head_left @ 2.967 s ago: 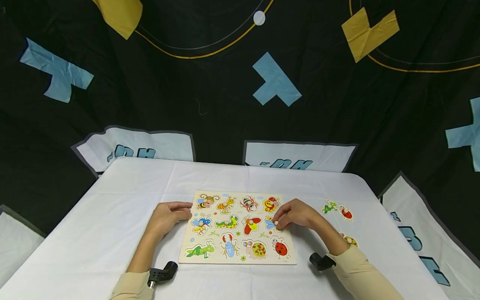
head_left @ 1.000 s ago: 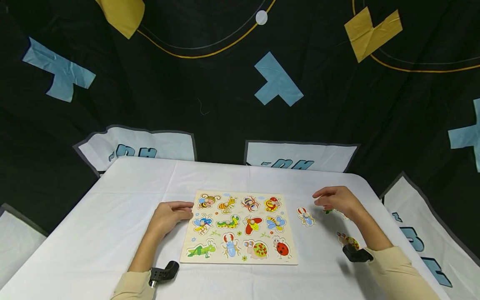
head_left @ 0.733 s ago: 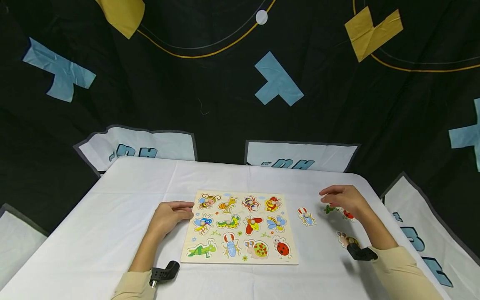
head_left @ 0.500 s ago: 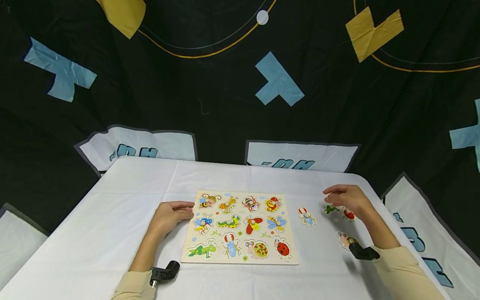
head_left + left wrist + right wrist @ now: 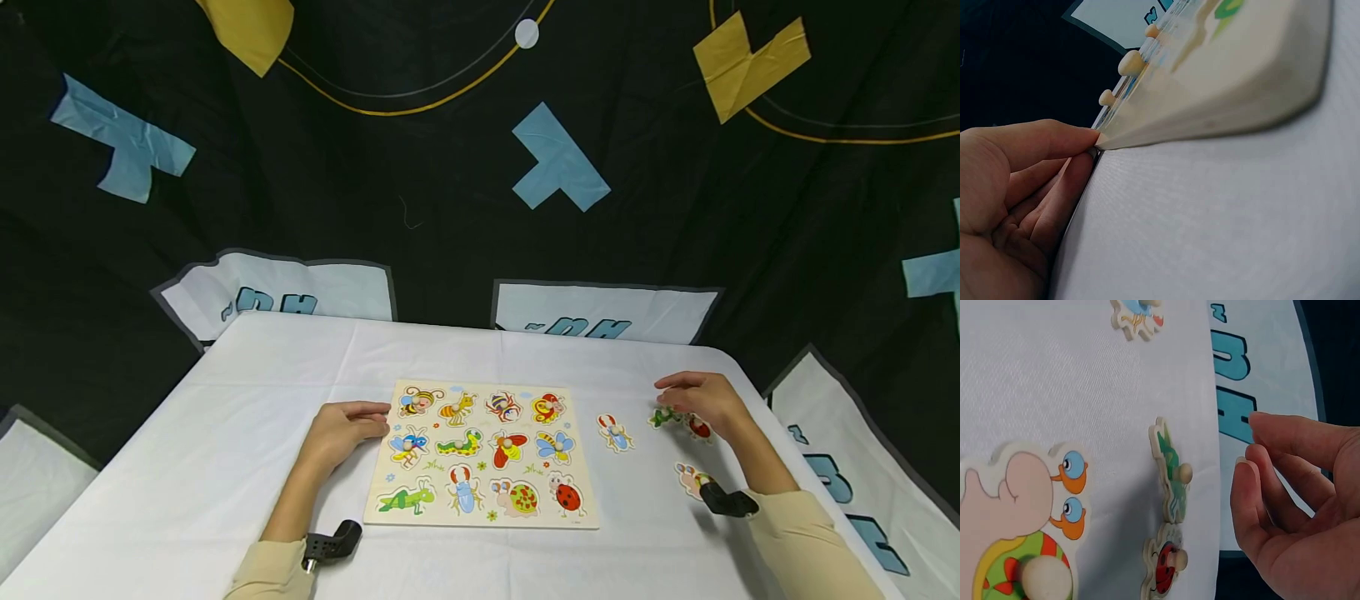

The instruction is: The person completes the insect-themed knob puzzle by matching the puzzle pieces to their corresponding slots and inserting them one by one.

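A wooden peg puzzle board (image 5: 480, 517) with printed insects lies mid-table. Its upper two rows carry knobbed pieces, including the blue-winged fly piece (image 5: 555, 447). My left hand (image 5: 335, 437) touches the board's left edge with straight fingers; the left wrist view shows the fingertips (image 5: 1091, 139) against it. My right hand (image 5: 708, 400) hovers, relaxed and holding nothing, over the grasshopper piece (image 5: 1169, 465) and the ladybug piece (image 5: 1165, 565). Left of that hand lies a stag beetle piece (image 5: 615, 434). A snail piece (image 5: 1019, 506) sits nearer the wrist, partly hidden in the head view by the wrist camera.
A white cloth covers the table (image 5: 247, 417). Black wrist cameras (image 5: 332, 543) are strapped at both sleeves. Behind the table hangs a black curtain (image 5: 420, 200) with blue and gold tape.
Three seconds ago my right hand pinched the fly piece at the board; it let go and moved right, over the loose pieces. The fly piece stays in the board. My left hand keeps its place.
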Demonstrator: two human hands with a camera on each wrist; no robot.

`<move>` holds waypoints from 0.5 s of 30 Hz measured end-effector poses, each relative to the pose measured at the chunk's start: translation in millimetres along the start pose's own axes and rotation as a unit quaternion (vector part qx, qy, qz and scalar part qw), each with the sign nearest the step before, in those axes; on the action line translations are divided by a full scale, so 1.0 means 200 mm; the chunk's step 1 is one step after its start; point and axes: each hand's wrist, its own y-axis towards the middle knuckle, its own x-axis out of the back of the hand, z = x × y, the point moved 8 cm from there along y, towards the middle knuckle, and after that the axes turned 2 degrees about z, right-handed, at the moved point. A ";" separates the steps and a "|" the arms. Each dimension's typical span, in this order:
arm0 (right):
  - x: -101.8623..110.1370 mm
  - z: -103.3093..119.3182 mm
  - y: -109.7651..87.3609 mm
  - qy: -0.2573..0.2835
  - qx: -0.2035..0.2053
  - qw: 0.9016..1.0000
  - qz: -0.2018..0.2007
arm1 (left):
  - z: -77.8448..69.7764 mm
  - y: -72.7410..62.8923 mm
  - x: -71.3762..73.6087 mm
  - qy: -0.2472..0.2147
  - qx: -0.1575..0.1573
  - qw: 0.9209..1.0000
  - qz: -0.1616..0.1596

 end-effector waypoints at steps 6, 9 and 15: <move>0.02 -0.06 0.02 -0.001 -0.013 1.000 -0.007 | 0.00 0.00 0.00 0.003 -0.002 1.000 -0.001; 0.02 -0.09 0.02 0.000 -0.020 1.000 -0.005 | 0.00 0.00 0.00 0.004 -0.003 1.000 0.000; 0.01 -0.13 0.03 0.002 -0.025 1.000 0.001 | 0.00 0.00 0.00 0.005 -0.004 1.000 -0.001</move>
